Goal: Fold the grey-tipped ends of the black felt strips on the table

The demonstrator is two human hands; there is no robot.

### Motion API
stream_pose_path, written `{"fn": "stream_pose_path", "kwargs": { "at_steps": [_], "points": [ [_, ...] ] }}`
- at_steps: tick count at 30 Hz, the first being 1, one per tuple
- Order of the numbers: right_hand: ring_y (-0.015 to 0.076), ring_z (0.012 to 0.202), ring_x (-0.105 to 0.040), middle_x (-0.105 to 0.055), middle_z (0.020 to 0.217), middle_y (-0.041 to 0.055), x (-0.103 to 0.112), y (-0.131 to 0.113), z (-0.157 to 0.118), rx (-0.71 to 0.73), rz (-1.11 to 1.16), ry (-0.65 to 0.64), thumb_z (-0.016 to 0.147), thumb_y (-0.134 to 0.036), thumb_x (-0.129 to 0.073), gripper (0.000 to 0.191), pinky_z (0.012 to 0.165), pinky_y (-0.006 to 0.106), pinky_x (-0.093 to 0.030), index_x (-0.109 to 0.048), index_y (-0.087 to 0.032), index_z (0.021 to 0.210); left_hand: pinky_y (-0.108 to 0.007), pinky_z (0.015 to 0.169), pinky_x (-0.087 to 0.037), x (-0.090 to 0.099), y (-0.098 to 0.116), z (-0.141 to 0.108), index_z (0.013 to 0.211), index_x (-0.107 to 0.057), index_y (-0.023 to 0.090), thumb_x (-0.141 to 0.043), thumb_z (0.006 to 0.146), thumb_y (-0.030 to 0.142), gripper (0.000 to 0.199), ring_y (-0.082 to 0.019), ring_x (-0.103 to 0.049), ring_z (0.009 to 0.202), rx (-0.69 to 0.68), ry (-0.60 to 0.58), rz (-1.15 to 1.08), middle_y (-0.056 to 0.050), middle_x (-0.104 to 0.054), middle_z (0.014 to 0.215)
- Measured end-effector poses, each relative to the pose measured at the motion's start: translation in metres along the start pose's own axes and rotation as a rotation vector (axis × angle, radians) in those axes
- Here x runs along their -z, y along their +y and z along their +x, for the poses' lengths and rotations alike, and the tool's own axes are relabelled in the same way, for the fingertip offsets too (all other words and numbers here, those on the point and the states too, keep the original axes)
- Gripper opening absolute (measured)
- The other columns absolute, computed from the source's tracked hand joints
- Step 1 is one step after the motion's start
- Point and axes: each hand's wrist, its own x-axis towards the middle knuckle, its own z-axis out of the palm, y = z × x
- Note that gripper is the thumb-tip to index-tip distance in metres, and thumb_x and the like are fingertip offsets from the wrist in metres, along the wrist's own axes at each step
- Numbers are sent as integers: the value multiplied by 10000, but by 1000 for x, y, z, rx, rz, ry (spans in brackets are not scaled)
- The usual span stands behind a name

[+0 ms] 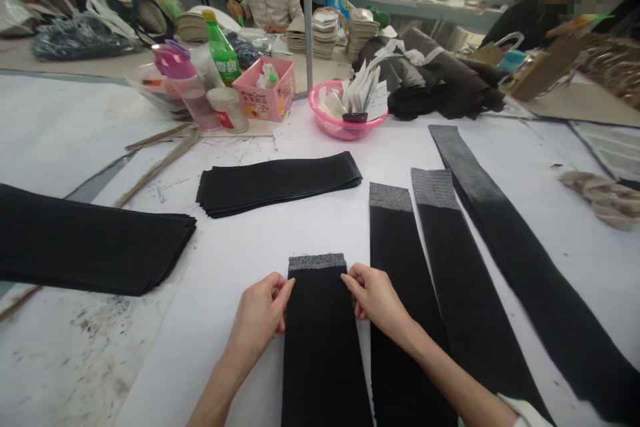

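Note:
A long black fabric strip (320,340) with a speckled grey band across its far end lies in front of me, its near end cut off by the bottom edge. My left hand (263,310) pinches its left edge just below the grey band, thumb on top. On the opposite edge, my right hand (375,297) pinches the strip in the same way. Close by on the right is a second black strip (400,267) with a grey end, partly covered by my right forearm. Beyond it lie another grey-ended strip (465,280) and a longer, fanned row of strips (525,247).
A stack of black pieces (280,183) lies ahead, and a larger stack (85,240) at left. Farther back stand a pink basin (345,128) with papers, a pink box (265,97), a green bottle (223,53) and a pink-lidded bottle (187,90). Two people sit beyond.

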Motion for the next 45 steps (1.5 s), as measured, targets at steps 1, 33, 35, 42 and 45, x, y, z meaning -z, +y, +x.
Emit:
{"fn": "stream_pose_path", "kwargs": {
  "at_steps": [1,33,35,42,45],
  "points": [
    [132,350,-568,-560,473,-44,0,0,1,4,-11,1,891,-476,-510,350,363,187,-390,-490,-213,661,-181,373,-323,0,0,1,649,-515,207,-467,854,549,401,-112,-447,300,1,4,6,54,-492,336],
    [113,369,-594,-572,502,-59,-2,-6,8,-68,-119,-36,930,-462,-434,341,335,135,-376,-490,-204,715,-195,395,-342,-3,0,10,645,-471,215,-433,880,517,384,-113,-495,300,2,28,97,77,-510,372],
    [112,370,-596,-576,501,-59,-1,-7,8,-75,-119,-36,931,-442,-437,325,333,133,-369,-494,-203,718,-196,399,-345,-3,0,10,645,-472,216,-434,879,523,388,-115,-500,305,6,23,106,75,-513,372],
    [89,367,-588,-597,502,-58,-1,-7,8,-76,-135,-11,936,-392,-460,291,407,132,-400,-509,-194,728,-211,415,-347,-3,-1,9,632,-473,217,-432,871,546,409,-131,-496,304,28,6,128,71,-496,348],
    [91,369,-590,-595,500,-61,0,-8,7,-65,-131,-12,936,-390,-460,293,409,132,-400,-506,-195,723,-217,427,-354,-4,-2,10,623,-472,218,-431,868,551,415,-135,-501,308,20,9,153,73,-493,341]
  ]
}}
